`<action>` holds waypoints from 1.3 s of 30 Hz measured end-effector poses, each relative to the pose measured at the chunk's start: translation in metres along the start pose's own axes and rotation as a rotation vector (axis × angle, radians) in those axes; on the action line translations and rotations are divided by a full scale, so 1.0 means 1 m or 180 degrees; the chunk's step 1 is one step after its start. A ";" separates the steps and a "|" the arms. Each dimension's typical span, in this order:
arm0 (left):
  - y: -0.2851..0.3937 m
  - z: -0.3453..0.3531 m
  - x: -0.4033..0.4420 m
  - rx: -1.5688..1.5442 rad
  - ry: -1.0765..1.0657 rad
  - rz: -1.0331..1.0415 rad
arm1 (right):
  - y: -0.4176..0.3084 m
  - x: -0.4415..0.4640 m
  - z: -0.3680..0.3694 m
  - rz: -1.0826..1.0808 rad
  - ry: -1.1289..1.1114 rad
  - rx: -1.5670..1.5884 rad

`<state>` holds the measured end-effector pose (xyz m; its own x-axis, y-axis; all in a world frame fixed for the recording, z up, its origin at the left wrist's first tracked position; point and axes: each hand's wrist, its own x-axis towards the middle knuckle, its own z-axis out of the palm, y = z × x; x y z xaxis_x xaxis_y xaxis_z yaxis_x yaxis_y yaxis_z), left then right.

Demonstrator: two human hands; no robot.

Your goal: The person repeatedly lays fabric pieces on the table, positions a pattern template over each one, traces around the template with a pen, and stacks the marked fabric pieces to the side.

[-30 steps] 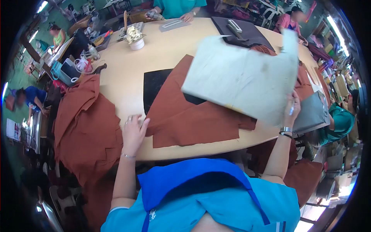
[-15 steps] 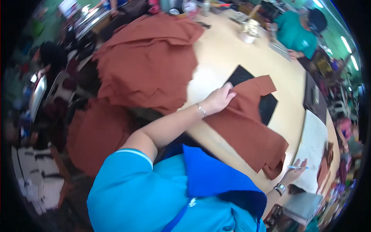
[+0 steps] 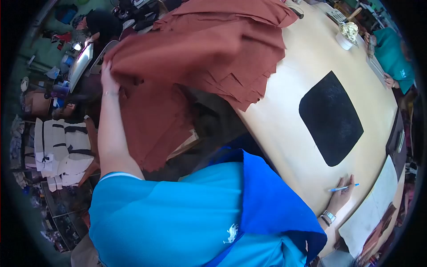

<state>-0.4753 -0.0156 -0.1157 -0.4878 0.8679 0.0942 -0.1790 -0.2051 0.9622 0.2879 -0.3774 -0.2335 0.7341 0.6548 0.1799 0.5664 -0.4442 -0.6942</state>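
Note:
At the upper left, my left hand (image 3: 109,80) grips the edge of a reddish-brown leather piece (image 3: 178,49), which is blurred and stretched over a stack of similar leather (image 3: 249,80) at the table's edge. My right hand (image 3: 341,192) rests over the table (image 3: 289,129) with a blue-and-white pen (image 3: 343,188) held across its fingers. Between the hands and farther in, a black sheet (image 3: 331,119) with rounded corners lies flat. To the right of my right hand is the pale template sheet (image 3: 371,209).
More brown leather (image 3: 155,120) hangs below the table's left edge. A white pot (image 3: 344,41) stands at the back. Across the table is a person in green (image 3: 393,53); another person (image 3: 100,24) is at the upper left. White bundles (image 3: 66,147) sit at the left.
My left hand has moved far left with the brown leather, uncovering the black sheet. The pale sheet has been laid down at the right and released by my right hand, which keeps the pen. The view has turned left.

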 end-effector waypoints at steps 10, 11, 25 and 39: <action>-0.070 -0.266 -0.111 0.3322 0.2528 -0.0263 | -0.008 -0.001 -0.003 -0.0127 -0.0015 -0.0116; -0.065 -0.240 -0.124 0.4199 0.3077 -0.0938 | -0.009 -0.001 -0.004 -0.0144 -0.0020 -0.0162; -0.071 0.196 -0.072 0.4305 -0.3819 0.3517 | 0.000 -0.001 -0.002 -0.0218 0.0197 0.0036; -0.063 0.302 -0.057 0.2142 -0.2338 0.2812 | 0.016 0.000 0.004 -0.0296 0.0578 0.0172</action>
<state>-0.1784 0.0842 -0.1046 0.3885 0.6445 0.6585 0.5150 -0.7445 0.4248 0.2956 -0.3817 -0.2476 0.7377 0.5684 0.3643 0.6176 -0.3503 -0.7042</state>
